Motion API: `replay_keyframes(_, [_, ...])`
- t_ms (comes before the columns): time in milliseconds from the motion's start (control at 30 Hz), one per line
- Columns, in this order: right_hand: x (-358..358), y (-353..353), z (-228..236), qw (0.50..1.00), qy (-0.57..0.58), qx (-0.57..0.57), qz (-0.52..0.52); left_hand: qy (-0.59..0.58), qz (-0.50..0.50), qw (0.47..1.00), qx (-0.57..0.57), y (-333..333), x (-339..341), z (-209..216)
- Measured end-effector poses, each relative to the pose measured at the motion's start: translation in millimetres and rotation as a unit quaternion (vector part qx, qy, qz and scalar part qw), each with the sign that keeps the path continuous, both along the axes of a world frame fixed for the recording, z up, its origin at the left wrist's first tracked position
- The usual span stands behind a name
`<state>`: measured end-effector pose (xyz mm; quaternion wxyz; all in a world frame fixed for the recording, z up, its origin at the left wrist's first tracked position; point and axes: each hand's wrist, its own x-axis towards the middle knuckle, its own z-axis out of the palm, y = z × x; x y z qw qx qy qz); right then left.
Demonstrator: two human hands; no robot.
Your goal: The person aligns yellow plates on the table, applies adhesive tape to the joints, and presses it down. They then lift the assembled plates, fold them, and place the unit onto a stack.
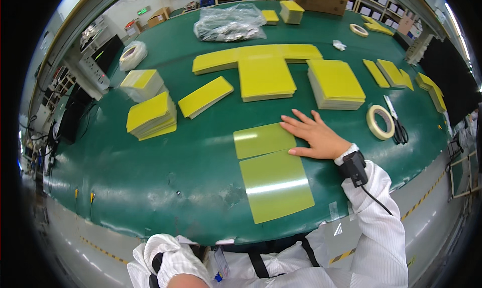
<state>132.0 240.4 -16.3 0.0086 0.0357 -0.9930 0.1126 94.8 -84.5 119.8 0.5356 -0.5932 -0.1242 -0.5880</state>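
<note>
My right hand (pixel 317 137) lies with its fingers spread over the right end of a small yellow sheet (pixel 261 141). The thumb reaches down to the seam with a larger yellow sheet (pixel 276 187), which lies right below the small one and shines with reflected light. The two sheets are side by side, a thin gap between them. Of my left arm, only a white sleeve (pixel 173 258) and a patch of skin show at the lower edge; the fingers of that hand are hidden. A black device with a cable is strapped on my right wrist.
Beyond the sheets stand stacks of yellow sheets, such as a wide middle stack (pixel 266 77), a right stack (pixel 336 85) and a left stack (pixel 152 116). A tape roll (pixel 380 122) and scissors (pixel 399 130) lie right of my hand. A plastic bag (pixel 228 23) is farther back.
</note>
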Motion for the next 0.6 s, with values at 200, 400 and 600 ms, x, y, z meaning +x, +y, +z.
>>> replay_keyframes(200, [6,-2,1,1.000,-0.020,-0.007,-0.021,-0.085,-0.017,0.996,-0.033,1,22,13])
replay_keyframes(400, [2,-8,-1,1.000,-0.020,-0.006,-0.019,-0.126,-0.015,0.989,-0.080,-9,27,5])
replay_keyframes(600, [1,-7,0,1.000,-0.016,0.000,-0.010,-0.137,-0.005,0.988,-0.071,-6,30,13])
